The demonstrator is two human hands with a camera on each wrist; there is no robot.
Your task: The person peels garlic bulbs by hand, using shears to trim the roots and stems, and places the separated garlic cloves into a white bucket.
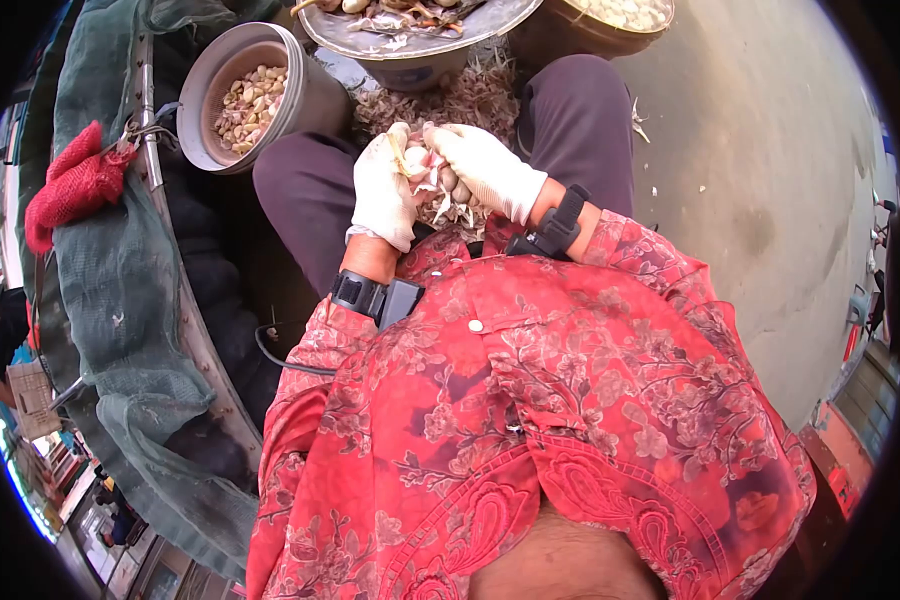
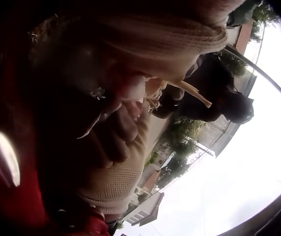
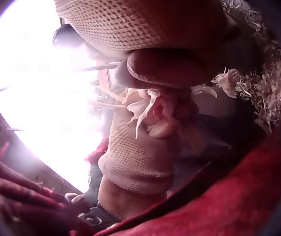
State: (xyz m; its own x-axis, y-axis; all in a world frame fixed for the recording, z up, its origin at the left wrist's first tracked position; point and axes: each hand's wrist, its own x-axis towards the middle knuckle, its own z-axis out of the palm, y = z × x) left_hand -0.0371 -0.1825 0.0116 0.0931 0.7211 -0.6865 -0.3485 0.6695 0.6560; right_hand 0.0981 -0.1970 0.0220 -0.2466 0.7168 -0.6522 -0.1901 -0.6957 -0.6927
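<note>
Between the two gloved hands, above the lap, is a garlic bulb (image 1: 423, 168) with loose, peeling skin. The left hand (image 1: 385, 190) grips it from the left side, and the right hand (image 1: 487, 170) holds it from the right with fingers curled inward. In the right wrist view, torn papery skin and a pinkish clove (image 3: 161, 129) show between the gloves. A dry stalk (image 2: 192, 92) sticks out from the garlic in the left wrist view. Grey, dirty fingertips of the right glove lie close by the garlic.
A bucket (image 1: 192, 110) of peeled cloves stands at the left of the knees. A metal basin (image 1: 410, 45) with garlic is at the top, beside another container (image 1: 610, 28) of pale cloves. Skins (image 1: 470, 100) lie heaped between the legs. Green netting (image 1: 120, 300) hangs at the left.
</note>
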